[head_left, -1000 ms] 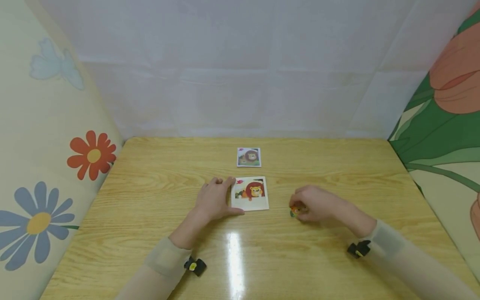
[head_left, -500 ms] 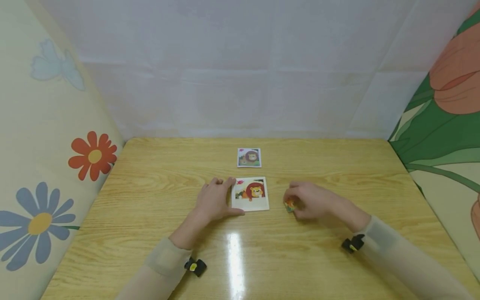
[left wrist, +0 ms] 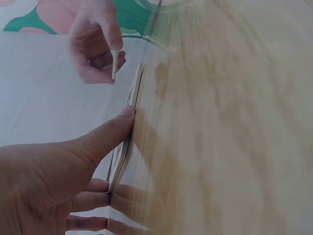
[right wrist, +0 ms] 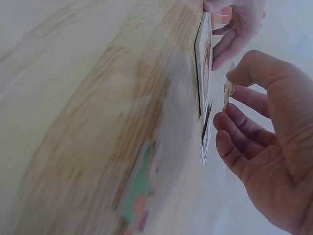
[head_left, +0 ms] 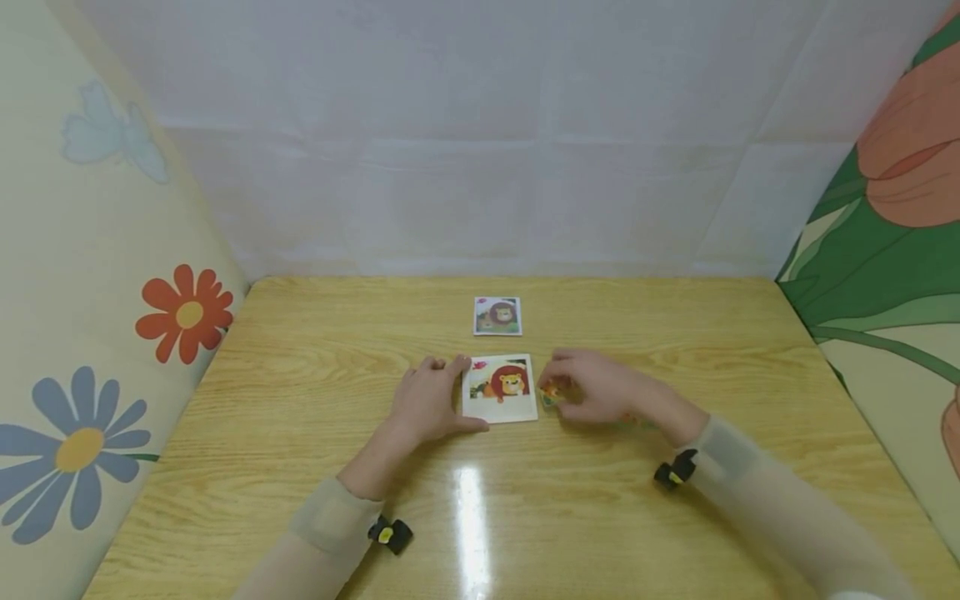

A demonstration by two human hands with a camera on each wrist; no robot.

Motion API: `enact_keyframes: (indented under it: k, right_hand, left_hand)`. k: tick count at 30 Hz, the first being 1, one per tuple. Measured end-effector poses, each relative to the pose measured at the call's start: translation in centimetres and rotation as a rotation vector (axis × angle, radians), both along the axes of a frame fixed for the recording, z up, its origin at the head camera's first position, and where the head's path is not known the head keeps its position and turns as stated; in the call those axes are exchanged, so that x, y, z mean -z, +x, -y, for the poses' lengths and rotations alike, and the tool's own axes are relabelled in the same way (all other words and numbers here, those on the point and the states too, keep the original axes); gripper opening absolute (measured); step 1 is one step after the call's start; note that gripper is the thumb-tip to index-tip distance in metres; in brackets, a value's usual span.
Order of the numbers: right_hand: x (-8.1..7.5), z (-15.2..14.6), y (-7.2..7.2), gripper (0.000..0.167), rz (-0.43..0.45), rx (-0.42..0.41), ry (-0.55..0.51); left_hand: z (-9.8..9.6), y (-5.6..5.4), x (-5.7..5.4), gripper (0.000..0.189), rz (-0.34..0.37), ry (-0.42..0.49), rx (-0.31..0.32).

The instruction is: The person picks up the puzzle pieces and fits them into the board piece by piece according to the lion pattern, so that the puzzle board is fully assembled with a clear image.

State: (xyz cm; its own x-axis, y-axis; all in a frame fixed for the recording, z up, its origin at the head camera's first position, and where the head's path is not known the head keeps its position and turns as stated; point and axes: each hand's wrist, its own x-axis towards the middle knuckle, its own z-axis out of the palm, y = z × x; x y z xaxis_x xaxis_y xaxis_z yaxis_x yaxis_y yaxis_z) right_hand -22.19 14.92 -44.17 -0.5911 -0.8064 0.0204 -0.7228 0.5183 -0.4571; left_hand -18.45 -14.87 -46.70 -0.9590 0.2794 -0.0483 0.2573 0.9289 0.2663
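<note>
A square puzzle board lies on the table, with a lion picture across its upper part and a blank pale strip below. My left hand holds the board at its left side, thumb at the near edge and fingertips by the far left corner. In the left wrist view, the thumb presses on the board's edge. Just right of the board, my right hand pinches a small colourful puzzle piece between thumb and fingers. That thin piece stands nearly edge-on in the right wrist view, above the tabletop.
Behind the board lies a smaller card with a similar lion picture. Another puzzle piece, green and orange, lies on the table below my right wrist. A white cloth hangs at the back, and flower-patterned panels stand at both sides.
My right hand has moved left and slightly away from me with the puzzle piece, up to the board's right side. The left hand and the board have stayed in place.
</note>
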Motion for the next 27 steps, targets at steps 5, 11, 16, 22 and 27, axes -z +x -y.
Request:
enact_keyframes:
  k: [5,11,16,22,27]
  right_hand:
    - [-0.1,1.9,-0.4,0.036,0.007,0.017,-0.007]
    - [0.4,4.6,-0.8,0.037,0.021,0.005,-0.021]
    - [1.4,6.4,-0.9,0.032,0.007,-0.042,-0.074]
    - [2.1,7.5,-0.7,0.027,-0.027,-0.076,-0.079]
    - [2.1,7.9,-0.5,0.024,-0.007,-0.066,-0.087]
  left_hand:
    - [0.0,-0.1,0.2,0.107,-0.011,-0.013,0.006]
    - [0.2,-0.2,0.2,0.107,-0.025,-0.019,0.023]
    - [0.3,-0.3,0.3,0.106,-0.058,-0.019,0.045]
    - [1.0,-0.9,0.3,0.109,-0.083,-0.005,0.137]
    - [1.8,-1.7,-0.3,0.097,-0.072,-0.014,0.251]
